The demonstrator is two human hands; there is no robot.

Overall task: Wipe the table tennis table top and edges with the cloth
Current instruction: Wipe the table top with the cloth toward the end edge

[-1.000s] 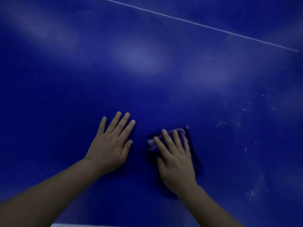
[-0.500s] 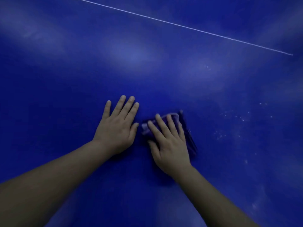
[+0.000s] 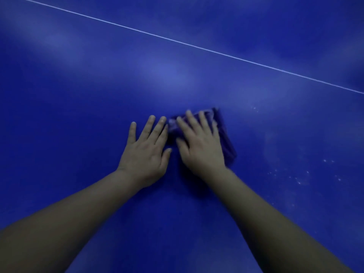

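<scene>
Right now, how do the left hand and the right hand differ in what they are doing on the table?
The right hand lies flat on the folded cloth, pressing it to the table top; the left hand rests on bare surface with nothing under it. The right hand is motion-blurred, the left hand sharper. The white specks lie off to the right hand's side, away from the left hand. Both are palm down with fingers straight.

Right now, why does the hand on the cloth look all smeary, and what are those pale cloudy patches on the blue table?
In the head view the right hand and the cloth are motion-blurred; the left hand looks sharper. The pale patches on the table look like soft glare. The scene is dim, and the white line stays crisp.
</scene>
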